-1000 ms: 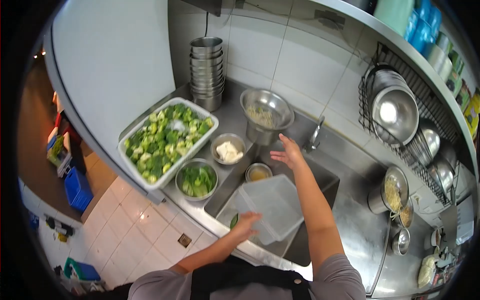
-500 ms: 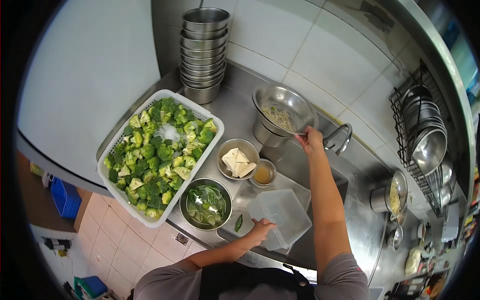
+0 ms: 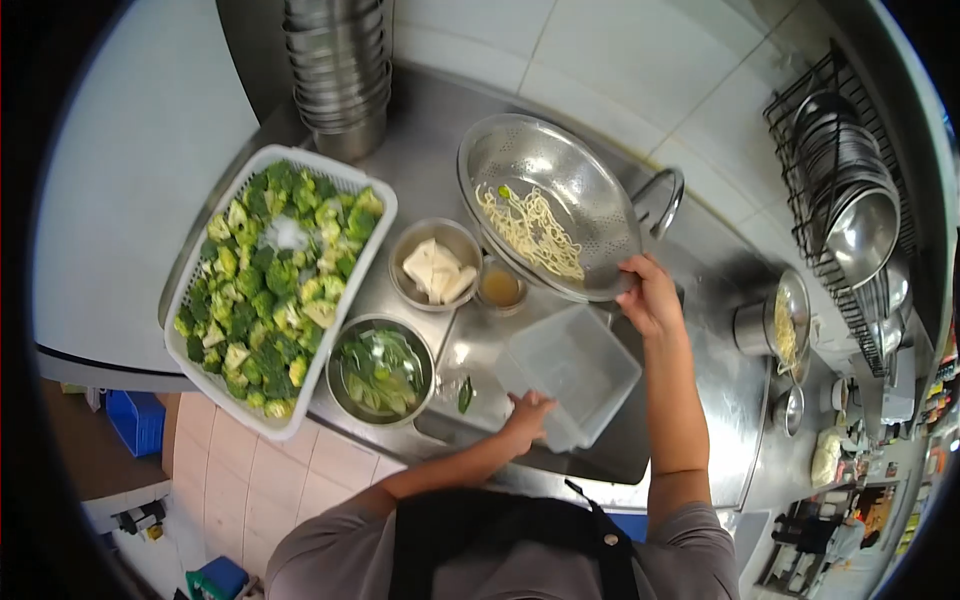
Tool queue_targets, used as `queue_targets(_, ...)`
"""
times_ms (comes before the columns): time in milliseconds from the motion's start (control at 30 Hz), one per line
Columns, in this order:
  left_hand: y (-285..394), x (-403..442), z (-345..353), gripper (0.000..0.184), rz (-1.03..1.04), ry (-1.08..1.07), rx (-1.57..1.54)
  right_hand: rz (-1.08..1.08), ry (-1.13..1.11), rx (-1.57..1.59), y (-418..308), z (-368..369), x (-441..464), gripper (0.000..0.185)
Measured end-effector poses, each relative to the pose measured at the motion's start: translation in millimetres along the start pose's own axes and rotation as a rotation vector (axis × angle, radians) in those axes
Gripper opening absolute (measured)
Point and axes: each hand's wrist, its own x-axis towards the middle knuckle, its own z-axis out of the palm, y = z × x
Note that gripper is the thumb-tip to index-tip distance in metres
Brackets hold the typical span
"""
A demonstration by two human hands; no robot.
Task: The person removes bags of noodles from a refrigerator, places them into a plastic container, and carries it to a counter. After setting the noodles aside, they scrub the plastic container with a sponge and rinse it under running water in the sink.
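My right hand (image 3: pixel 650 297) grips the rim of a perforated steel colander (image 3: pixel 550 200), tilted, with pale noodles (image 3: pixel 535 230) and a green scrap inside. My left hand (image 3: pixel 527 420) is at the near left corner of a clear plastic container (image 3: pixel 580 375) in the sink area, its fingers closed on the edge. Left of the colander are a bowl of white pieces (image 3: pixel 435 272) and a small bowl of yellowish liquid (image 3: pixel 501 287). A steel bowl of green leaves in water (image 3: pixel 381 368) stands nearer me. A green piece (image 3: pixel 466 394) lies beside the container.
A white basket of broccoli (image 3: pixel 275 290) stands at the left, with stacked steel pots (image 3: pixel 340 80) behind it. The faucet (image 3: pixel 665 200) curves beside the colander. A wire rack of bowls (image 3: pixel 845 200) hangs at the right, above a pot with noodles (image 3: pixel 770 325). A person (image 3: pixel 835 538) is far off, lower right.
My right hand has reached the colander, taken its rim and lifted and tilted it toward me, up off the pot. My left hand has gone from hovering near the clear container to its edge.
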Motion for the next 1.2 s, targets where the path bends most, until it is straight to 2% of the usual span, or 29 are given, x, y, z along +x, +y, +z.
queue_targets(67, 0, 1, 7, 0.028, -0.021, 0.022, -0.164, 0.009, -0.008, -0.135, 9, -27, -31, 0.039)
queue_targets(100, -4, 2, 10, 0.028, -0.024, 0.030, -0.171, 0.056, -0.088, -0.142, 15, -43, -38, 0.049)
queue_targets(167, -11, 2, 12, 0.020, -0.020, 0.020, -0.377, 0.114, -0.081, -0.135, 32, -72, -51, 0.047)
queue_targets(233, -8, -1, 16, 0.018, -0.039, 0.056, -0.408, 0.120, -0.076, -0.119, 47, -106, -54, 0.048)
queue_targets(333, -9, 7, 8, 0.015, -0.023, 0.111, -0.461, 0.092, 0.109, -0.258, 63, -144, -67, 0.052)
queue_targets(367, -10, 13, 0, 0.015, 0.034, 0.119, -0.402, 0.095, 0.123, -0.250, 70, -156, -71, 0.052)
queue_targets(433, -12, 29, -15, 0.021, 0.104, 0.099, -0.320, -0.024, 0.313, -0.288, 83, -175, -78, 0.053)
queue_targets(567, 6, 56, -30, 0.021, 0.136, 0.178, -0.130, -0.029, 0.448, -0.437, 82, -202, -112, 0.052)
queue_targets(633, 22, 57, -25, 0.021, 0.160, 0.170, -0.049, -0.051, 0.464, -0.514, 87, -214, -127, 0.053)
queue_targets(700, 31, 58, -16, 0.018, 0.225, 0.278, 0.192, 0.001, 0.446, -0.724, 91, -224, -141, 0.054)
queue_targets(733, 29, 64, -18, 0.018, 0.225, 0.272, 0.198, 0.010, 0.438, -0.763, 96, -229, -144, 0.053)
queue_targets(800, 26, 75, -29, 0.015, 0.686, 0.331, 0.620, 0.144, 0.432, -0.883, 101, -232, -149, 0.051)
queue_targets(833, 44, 55, -21, 0.013, 0.625, 0.288, 0.628, 0.155, 0.416, -0.961, 114, -242, -148, 0.047)
queue_targets(900, 59, 40, -18, 0.013, 0.646, 0.333, 0.745, 0.039, 0.363, -1.332, 143, -258, -144, 0.043)
queue_targets(933, 65, 33, -17, 0.013, 0.667, 0.375, 0.860, 0.149, 0.364, -1.356, 131, -236, -142, 0.036)
queue_targets(1000, 74, 16, -12, 0.013, 0.701, 0.380, 0.851, 0.125, 0.346, -1.403, 152, -237, -127, 0.032)
queue_targets(1033, 77, 10, -11, 0.013, 0.715, 0.385, 0.822, 0.031, 0.317, -1.426, 166, -236, -118, 0.030)
queue_targets(1133, 89, -18, -2, 0.017, 0.713, 0.420, 0.788, 0.077, 0.262, -1.439, 216, -244, -80, 0.031)
queue_targets(1200, 92, -37, 8, 0.024, 0.696, 0.421, 0.777, 0.299, 0.250, -1.330, 243, -249, -52, 0.038)
